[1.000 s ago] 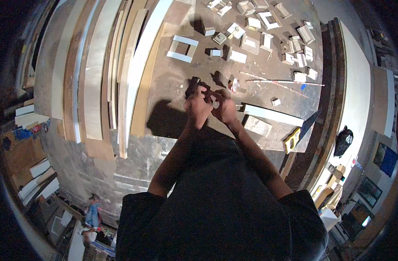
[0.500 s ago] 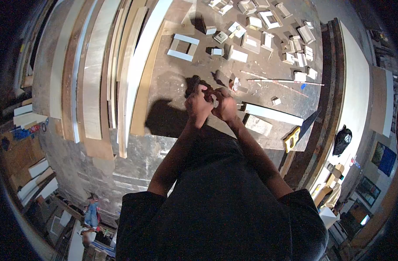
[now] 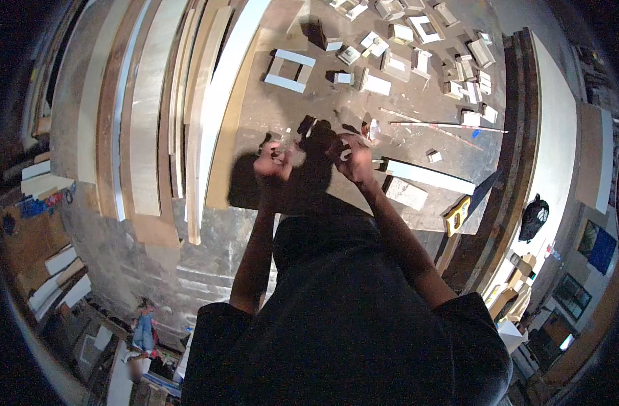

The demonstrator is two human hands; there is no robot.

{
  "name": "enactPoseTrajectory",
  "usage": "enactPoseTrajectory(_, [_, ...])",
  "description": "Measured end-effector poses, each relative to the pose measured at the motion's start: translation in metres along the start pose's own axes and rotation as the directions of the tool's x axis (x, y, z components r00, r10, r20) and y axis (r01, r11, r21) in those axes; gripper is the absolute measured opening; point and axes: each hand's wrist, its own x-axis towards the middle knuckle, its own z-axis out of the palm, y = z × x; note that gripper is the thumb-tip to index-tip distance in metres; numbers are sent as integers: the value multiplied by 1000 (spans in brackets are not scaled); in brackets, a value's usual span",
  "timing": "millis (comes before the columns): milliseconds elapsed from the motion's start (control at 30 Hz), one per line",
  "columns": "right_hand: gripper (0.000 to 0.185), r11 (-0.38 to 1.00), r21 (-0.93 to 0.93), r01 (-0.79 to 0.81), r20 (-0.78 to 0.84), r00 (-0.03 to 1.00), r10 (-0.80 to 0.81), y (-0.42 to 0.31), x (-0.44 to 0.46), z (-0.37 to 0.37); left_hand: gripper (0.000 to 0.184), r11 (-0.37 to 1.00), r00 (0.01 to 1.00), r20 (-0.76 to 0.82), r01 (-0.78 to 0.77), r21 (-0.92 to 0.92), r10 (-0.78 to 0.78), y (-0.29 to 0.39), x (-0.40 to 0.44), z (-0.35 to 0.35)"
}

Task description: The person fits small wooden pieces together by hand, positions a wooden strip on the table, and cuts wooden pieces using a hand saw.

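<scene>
My left hand (image 3: 272, 164) hovers at the near side of the brown worktable (image 3: 255, 115), its fingers curled in and partly blurred. To its right, my right hand (image 3: 352, 159) is closed, thumb and fingers bent together. What either hand holds, if anything, is too dark and small to make out. Dark shadows fall between the two hands. A small pale piece with a reddish part (image 3: 372, 130) lies just beyond my right hand. Farther off, a rectangular wooden frame (image 3: 289, 70) with two white sides rests on the table.
Long boards (image 3: 146, 108) lie along the left side. Several small wooden blocks and assemblies (image 3: 397, 64) cover the far right. Near my right forearm are a white-edged strip (image 3: 428, 176), a flat pale block (image 3: 405, 193) and a yellow-handled saw (image 3: 457, 216). Thin sticks (image 3: 448, 126) lie beyond.
My hands were close together and have moved apart. The left hand has shifted left and slightly toward me; the right hand stays nearly in place.
</scene>
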Motion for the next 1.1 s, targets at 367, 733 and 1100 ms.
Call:
enactPoseTrajectory(367, [47,995,-84,-53,85,995,60,4,10,9,32,996,994,64,81,32,-83,-47,-16,-14])
enactPoseTrajectory(733, [54,976,-138,-165,68,982,176,-1,11,11,36,979,975,131,164,120,-180,-17,-10,-26])
enactPoseTrajectory(1100, [57,945,-189,-268,137,946,295,-8,16,9,39,989,993,78,74,125,-84,-23,-14,-26])
